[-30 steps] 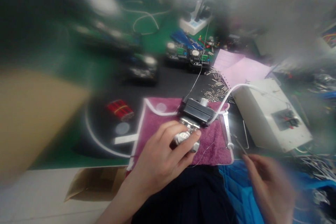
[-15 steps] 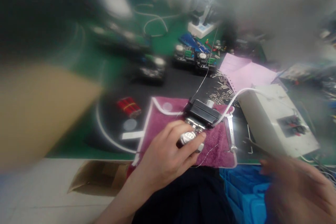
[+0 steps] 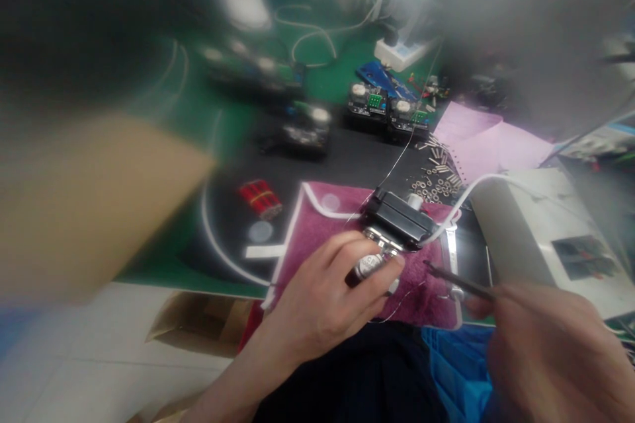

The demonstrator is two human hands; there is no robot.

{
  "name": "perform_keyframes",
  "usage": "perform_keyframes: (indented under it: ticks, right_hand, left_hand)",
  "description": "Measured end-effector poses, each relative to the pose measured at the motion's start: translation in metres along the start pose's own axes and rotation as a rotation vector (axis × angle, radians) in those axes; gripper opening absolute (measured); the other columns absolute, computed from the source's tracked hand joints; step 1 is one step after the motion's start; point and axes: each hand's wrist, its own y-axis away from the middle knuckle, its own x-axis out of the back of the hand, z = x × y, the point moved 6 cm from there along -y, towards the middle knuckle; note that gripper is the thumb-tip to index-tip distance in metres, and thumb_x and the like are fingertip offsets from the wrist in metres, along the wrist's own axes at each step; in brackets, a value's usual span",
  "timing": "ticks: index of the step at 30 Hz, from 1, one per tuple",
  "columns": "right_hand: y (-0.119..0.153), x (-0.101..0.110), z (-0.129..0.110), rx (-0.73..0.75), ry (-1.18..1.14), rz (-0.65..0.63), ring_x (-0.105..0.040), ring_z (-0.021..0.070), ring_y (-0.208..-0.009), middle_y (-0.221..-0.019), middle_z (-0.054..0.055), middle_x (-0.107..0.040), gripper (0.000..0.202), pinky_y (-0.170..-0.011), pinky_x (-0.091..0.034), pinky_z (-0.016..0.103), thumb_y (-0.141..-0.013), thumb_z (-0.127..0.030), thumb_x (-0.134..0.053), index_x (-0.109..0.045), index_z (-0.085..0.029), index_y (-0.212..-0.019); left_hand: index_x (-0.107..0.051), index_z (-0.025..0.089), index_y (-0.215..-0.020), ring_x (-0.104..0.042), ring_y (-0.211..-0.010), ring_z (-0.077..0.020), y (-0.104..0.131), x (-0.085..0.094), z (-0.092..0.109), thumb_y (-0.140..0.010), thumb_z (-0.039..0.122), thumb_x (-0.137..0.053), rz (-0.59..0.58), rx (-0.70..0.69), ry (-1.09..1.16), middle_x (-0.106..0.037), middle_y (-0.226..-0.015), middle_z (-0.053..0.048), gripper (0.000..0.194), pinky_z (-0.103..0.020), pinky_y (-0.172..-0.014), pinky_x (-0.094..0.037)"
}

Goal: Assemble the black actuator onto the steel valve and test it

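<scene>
My left hand (image 3: 330, 291) is closed around the near end of a black electronic module (image 3: 398, 219) on a purple cloth (image 3: 421, 297). A silver-topped, capacitor-like cylinder (image 3: 368, 266) shows between its fingers, and part of the module is hidden under them. From the module's right side runs a white cable (image 3: 466, 201). My right hand (image 3: 550, 344), smeared by motion, grips a slim dark tool (image 3: 464, 281). The tool's tip points left, over the cloth and apart from the module. A thin wire (image 3: 397, 162) stretches up from the module's far side.
Right of the cloth stands a pale box (image 3: 526, 238), with a wrench (image 3: 452, 258) at the cloth's right edge. Loose metal rings (image 3: 434, 185) and pins lie behind, near pink paper (image 3: 496, 139). A red bundle (image 3: 260, 198) lies left; several circuit boards (image 3: 367, 102) stand farther back.
My right hand has come up and left, bringing the dark tool over the cloth's right side. My left hand keeps its hold on the module. The whole view has shifted slightly.
</scene>
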Motion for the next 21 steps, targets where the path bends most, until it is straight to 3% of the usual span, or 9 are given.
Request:
perform_keyframes:
  ticks: [4, 9, 14, 18, 21]
  right_hand:
    - [0.0001, -0.0027, -0.0027, 0.027, -0.012, -0.003, -0.065, 0.0193, -0.073, -0.083, 0.005, -0.069, 0.005, -0.062, -0.046, 0.033, -0.092, -0.02, -0.069, -0.07, -0.025, -0.093]
    - [0.0018, -0.0029, -0.0013, 0.028, -0.016, -0.042, -0.066, 0.0193, -0.075, -0.085, 0.006, -0.07, 0.007, -0.062, -0.048, 0.033, -0.092, -0.019, -0.069, -0.071, -0.025, -0.096]
    - [0.0039, -0.0026, 0.0017, 0.038, -0.024, -0.027, -0.066, 0.0205, -0.072, -0.081, 0.005, -0.07, 0.007, -0.059, -0.048, 0.034, -0.091, -0.02, -0.069, -0.072, -0.026, -0.093]
    - [0.0082, -0.0018, 0.0027, 0.101, -0.068, 0.0, -0.068, 0.0233, -0.071, -0.084, 0.005, -0.074, 0.019, -0.059, -0.05, 0.036, -0.083, -0.013, -0.075, -0.077, -0.028, -0.096]
    - [0.0085, 0.0001, 0.0029, 0.087, -0.063, 0.018, -0.067, 0.0218, -0.069, -0.082, 0.003, -0.074, 0.019, -0.058, -0.048, 0.035, -0.083, -0.012, -0.074, -0.077, -0.028, -0.093]
  left_hand:
    - [-0.06, 0.019, -0.143, -0.055, -0.126, -0.0256, -0.0003, -0.0002, -0.0016, -0.092, 0.019, -0.072, -0.002, 0.017, 0.027, -0.06, -0.129, -0.012, 0.052, -0.045, -0.109, -0.055]
    - [-0.059, 0.027, -0.146, -0.054, -0.127, -0.0269, 0.0005, -0.0008, -0.0016, -0.092, 0.019, -0.073, -0.02, 0.006, 0.005, -0.06, -0.13, -0.01, 0.057, -0.047, -0.109, -0.054]
    - [-0.059, 0.021, -0.145, -0.056, -0.125, -0.0266, 0.0005, -0.0001, -0.0027, -0.092, 0.02, -0.072, -0.018, 0.029, 0.028, -0.061, -0.13, -0.013, 0.054, -0.047, -0.107, -0.056]
    - [-0.06, 0.027, -0.144, -0.056, -0.125, -0.0259, 0.0, 0.0005, -0.0015, -0.092, 0.018, -0.072, -0.012, 0.009, 0.022, -0.061, -0.129, -0.01, 0.055, -0.048, -0.109, -0.055]
    - [-0.057, 0.021, -0.147, -0.056, -0.126, -0.0256, -0.0009, 0.0014, -0.0015, -0.091, 0.017, -0.072, 0.005, 0.013, 0.027, -0.061, -0.129, -0.011, 0.057, -0.046, -0.109, -0.055]
